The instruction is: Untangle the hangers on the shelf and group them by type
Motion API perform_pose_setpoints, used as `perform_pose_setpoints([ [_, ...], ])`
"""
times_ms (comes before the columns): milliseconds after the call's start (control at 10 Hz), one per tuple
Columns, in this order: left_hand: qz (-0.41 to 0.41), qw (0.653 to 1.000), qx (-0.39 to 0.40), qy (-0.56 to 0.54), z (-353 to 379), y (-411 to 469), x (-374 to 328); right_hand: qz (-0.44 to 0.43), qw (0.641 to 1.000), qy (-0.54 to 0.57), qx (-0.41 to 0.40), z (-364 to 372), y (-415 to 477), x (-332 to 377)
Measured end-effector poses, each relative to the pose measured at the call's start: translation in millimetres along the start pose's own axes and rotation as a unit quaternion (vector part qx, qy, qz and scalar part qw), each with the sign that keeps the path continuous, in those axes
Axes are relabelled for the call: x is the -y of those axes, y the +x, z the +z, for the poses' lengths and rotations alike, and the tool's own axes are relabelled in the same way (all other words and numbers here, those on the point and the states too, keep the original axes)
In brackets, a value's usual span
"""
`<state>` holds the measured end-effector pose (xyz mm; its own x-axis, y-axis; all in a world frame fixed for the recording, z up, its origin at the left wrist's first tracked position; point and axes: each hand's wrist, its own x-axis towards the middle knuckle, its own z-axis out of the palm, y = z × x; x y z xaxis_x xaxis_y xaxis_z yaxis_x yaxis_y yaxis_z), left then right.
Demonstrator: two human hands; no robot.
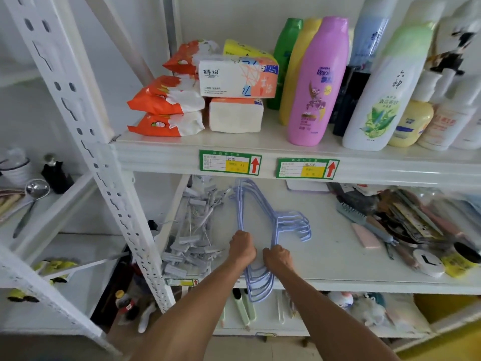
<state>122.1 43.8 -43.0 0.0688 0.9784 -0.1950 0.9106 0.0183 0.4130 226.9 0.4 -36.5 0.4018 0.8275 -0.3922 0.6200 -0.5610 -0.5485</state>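
Right of clip-hanger pile (192,230): blue wire hangers (281,219), long axis running straight back; left hand (242,247), right hand (277,257) both grip near end.

rejoice on pink bottle (317,82), 六神 on white bottle (385,100)

Tops of tall bottles (390,74) beyond upper edge; shelf labels (230,163) illegible.

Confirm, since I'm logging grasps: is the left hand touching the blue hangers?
Touching. The head view shows the left hand curled round the wires of the blue hangers, with no gap between them.
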Motion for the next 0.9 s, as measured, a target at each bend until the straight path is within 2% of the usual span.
perform_pose_setpoints([
  [200,0.023,0.996,0.003,0.081,10,21,3,-0.014,0.999,-0.022,0.028,4,18,-4],
  [300,0.024,0.984,-0.011,0.174,12,28,4,-0.037,0.998,-0.045,0.035,2,19,0],
  [400,0.016,0.979,0.0,0.205,14,35,3,-0.045,0.994,-0.085,0.044,-2,23,5],
  [500,0.0,0.984,0.01,0.178,11,34,0,-0.039,0.994,-0.089,0.053,-4,26,8],
  [700,0.009,0.996,0.006,0.094,-8,6,-4,-0.037,0.988,-0.151,0.002,-8,11,6],
  [800,0.016,0.999,-0.025,0.04,-24,-15,1,-0.076,0.981,-0.169,-0.051,-20,-1,1],
  [900,0.022,0.999,-0.036,-0.012,-42,-40,1,-0.109,0.976,-0.175,-0.069,-42,-16,-3],
])
